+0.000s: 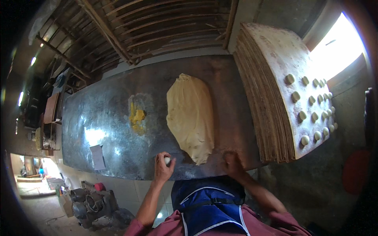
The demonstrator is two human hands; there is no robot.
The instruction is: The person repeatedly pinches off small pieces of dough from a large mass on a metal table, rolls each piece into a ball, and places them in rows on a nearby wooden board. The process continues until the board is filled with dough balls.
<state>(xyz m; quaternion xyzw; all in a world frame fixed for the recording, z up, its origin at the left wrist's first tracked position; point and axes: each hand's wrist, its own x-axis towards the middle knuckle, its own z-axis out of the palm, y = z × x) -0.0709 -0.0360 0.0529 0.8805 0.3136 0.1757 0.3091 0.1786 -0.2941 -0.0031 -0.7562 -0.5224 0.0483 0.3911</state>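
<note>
A large slab of pale dough point(191, 116) lies lengthwise on the dark worktable point(112, 103), its narrow end towards me. Just left of that end, my left hand point(162, 171) curls around a small white dough ball point(167, 160), which shows between thumb and fingers. On the other side of the dough, my right hand point(234, 165) is low over the table's near edge. It is blurred and in shadow, so whatever is under its fingers is hidden. Neither hand touches the big slab.
A tall stack of boards point(265, 97) stands at the right; rows of dough balls point(302, 115) sit on its top board. Yellow residue point(137, 116) and a paper piece point(97, 157) lie on the table's left part. A machine point(91, 203) stands on the floor at lower left.
</note>
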